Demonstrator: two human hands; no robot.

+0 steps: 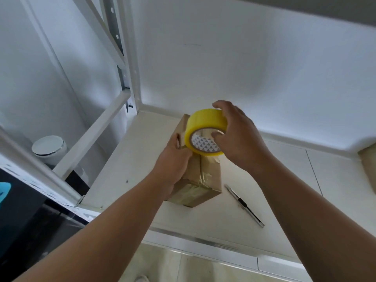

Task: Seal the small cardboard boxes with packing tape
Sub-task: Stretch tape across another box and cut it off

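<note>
- Head view — the box [203,180] lies on the shelf [142,155] under both hands, its long axis running away from the person, with the far end tucked behind the roll [204,129].
- The left hand [173,165] grips the box along its left edge: palm against the side, thumb up near the top edge, just beside the roll's lower rim.
- The right hand [238,137] grips the roll from the right, thumb hooked into the core and fingers wrapped over the yellow outside.
- The roll hangs just beyond the left hand and above the far half of the box — I cannot tell whether it touches the lid.
- Glossy tape shows on the top nearer than the right hand, along the centre seam, and wraps down over the near end face.
- The relation that matters is that the seam runs lengthwise, directly under the roll and between the two hands. By my judgement, any pull must follow that line toward the far end while the left hand pins the box.
- A cutter [244,204] lies on the shelf below the right wrist, apart from the box, so the right hand is the nearer one to it.
- Risk, as a guess: a pull off the axis would skew the strip or swing the light box round.
</note>
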